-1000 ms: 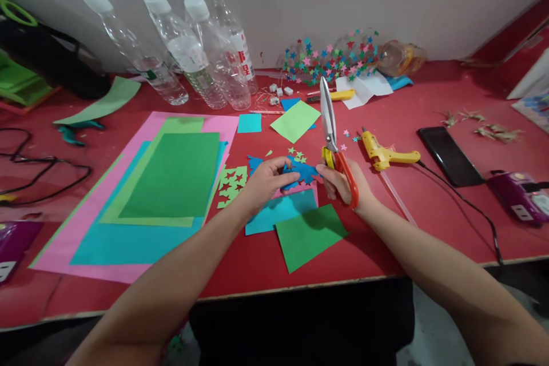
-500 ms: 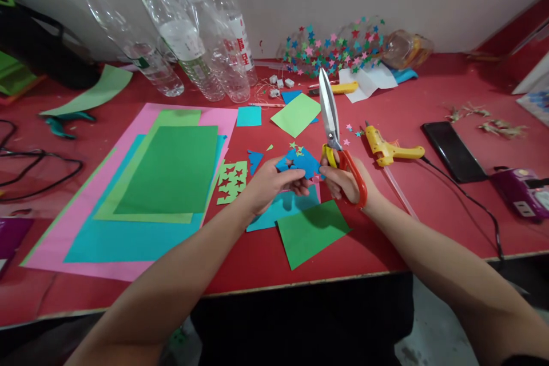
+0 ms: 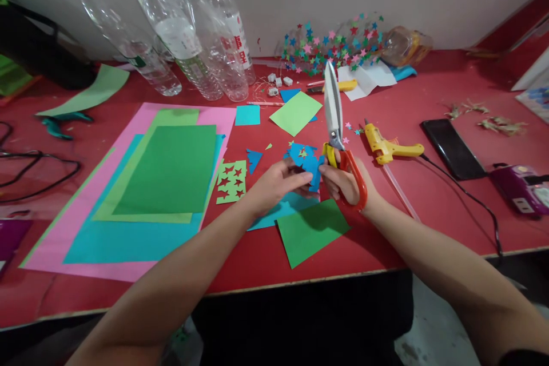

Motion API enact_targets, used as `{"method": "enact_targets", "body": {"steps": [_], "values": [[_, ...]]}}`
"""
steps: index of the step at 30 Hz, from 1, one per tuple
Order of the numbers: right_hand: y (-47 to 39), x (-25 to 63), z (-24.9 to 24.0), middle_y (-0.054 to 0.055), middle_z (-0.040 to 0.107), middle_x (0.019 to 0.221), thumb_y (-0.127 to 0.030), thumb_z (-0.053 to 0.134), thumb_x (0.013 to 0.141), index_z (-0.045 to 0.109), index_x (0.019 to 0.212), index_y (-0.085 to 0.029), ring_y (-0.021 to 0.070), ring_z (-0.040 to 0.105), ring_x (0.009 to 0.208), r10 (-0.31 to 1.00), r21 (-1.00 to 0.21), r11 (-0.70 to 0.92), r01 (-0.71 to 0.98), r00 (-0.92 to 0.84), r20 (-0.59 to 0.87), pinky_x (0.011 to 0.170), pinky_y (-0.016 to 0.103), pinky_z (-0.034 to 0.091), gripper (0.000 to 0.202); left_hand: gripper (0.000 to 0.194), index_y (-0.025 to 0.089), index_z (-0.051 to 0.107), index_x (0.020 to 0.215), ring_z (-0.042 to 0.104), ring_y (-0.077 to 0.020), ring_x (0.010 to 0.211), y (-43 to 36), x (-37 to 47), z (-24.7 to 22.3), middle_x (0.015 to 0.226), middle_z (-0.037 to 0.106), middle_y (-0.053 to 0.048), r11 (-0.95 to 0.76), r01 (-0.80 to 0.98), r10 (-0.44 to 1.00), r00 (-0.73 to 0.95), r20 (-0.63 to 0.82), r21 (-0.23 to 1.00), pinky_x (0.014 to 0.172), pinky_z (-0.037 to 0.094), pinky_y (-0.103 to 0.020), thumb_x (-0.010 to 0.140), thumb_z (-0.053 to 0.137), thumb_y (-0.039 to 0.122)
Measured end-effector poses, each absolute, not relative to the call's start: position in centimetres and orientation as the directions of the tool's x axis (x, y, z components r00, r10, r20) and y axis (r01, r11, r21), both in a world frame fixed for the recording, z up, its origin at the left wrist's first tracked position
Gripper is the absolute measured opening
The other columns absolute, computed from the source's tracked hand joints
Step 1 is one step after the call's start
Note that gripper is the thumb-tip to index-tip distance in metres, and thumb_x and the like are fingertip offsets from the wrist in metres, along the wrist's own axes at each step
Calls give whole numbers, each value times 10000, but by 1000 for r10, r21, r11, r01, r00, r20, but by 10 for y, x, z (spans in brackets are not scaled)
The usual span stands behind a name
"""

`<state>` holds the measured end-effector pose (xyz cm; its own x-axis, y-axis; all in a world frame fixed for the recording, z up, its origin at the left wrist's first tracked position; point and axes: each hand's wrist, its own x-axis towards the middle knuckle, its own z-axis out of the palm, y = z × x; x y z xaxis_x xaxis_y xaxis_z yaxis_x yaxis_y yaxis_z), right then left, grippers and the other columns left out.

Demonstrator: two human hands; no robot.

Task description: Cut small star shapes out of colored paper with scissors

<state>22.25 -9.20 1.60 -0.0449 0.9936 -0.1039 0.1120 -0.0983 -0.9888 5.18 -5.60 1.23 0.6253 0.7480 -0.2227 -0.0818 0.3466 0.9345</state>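
Between my hands is a blue sheet of paper (image 3: 312, 167) with star-shaped holes cut in it. My left hand (image 3: 281, 183) pinches its left side, thumb on top. The handles of a pair of scissors (image 3: 333, 106) rest in my right hand (image 3: 345, 180), blades closed and pointing up and away; its fingertips touch the paper's right edge. Below my hands lie a light-blue sheet (image 3: 274, 214) and a green sheet (image 3: 313, 231). A light-green scrap with star holes (image 3: 230, 182) and a blue scrap (image 3: 253, 160) are to the left.
Stacked coloured paper (image 3: 167, 171) covers the left of the red table. Several plastic bottles (image 3: 184, 40) stand behind it. A star-covered bottle (image 3: 332, 46) lies at the back. To the right are a yellow glue gun (image 3: 386, 146), a phone (image 3: 453, 148) and a purple power strip (image 3: 521, 186).
The blue paper has turned and tilted between my fingers, its right part now more upright. My left hand has shifted slightly right. The scissors remain in my right hand, tilted a little differently.
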Motion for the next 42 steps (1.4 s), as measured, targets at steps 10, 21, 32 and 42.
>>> {"method": "enact_targets", "body": {"steps": [10, 21, 32, 42], "values": [[-95, 222, 26, -71, 398, 397, -423, 551, 834, 420, 620, -227, 104, 406, 349, 993, -968, -73, 239, -73, -93, 418, 253, 329, 319, 135, 179, 560, 841, 572, -80, 441, -50, 46, 15, 608, 650, 30, 276, -127, 847, 501, -179, 953, 438, 425, -199, 793, 627, 286], [-93, 236, 32, -5, 524, 645, -648, 593, 766, 500, 746, -188, 138, 457, 577, 928, -821, 73, 567, -340, -152, 520, 249, 309, 470, 123, 211, 502, 816, 572, -74, 468, -37, 33, 26, 646, 659, 34, -51, -328, 996, 58, 74, 943, 419, 406, -193, 821, 609, 270], [-94, 237, 35, -26, 412, 667, -636, 559, 807, 438, 728, -187, 121, 361, 595, 885, -828, 87, 553, -424, -190, 531, 245, 276, 472, 131, 192, 510, 780, 497, -38, 364, -42, 37, 30, 576, 625, 47, -96, -258, 989, 81, 120, 961, 337, 339, -163, 815, 620, 254], [-96, 235, 33, -31, 373, 660, -619, 472, 861, 421, 720, -190, 114, 339, 580, 879, -835, 118, 537, -448, -164, 529, 249, 271, 454, 142, 190, 510, 787, 520, -41, 370, -43, 37, 30, 602, 652, 34, -58, -309, 986, 129, 102, 949, 335, 348, -153, 824, 619, 274]]}}
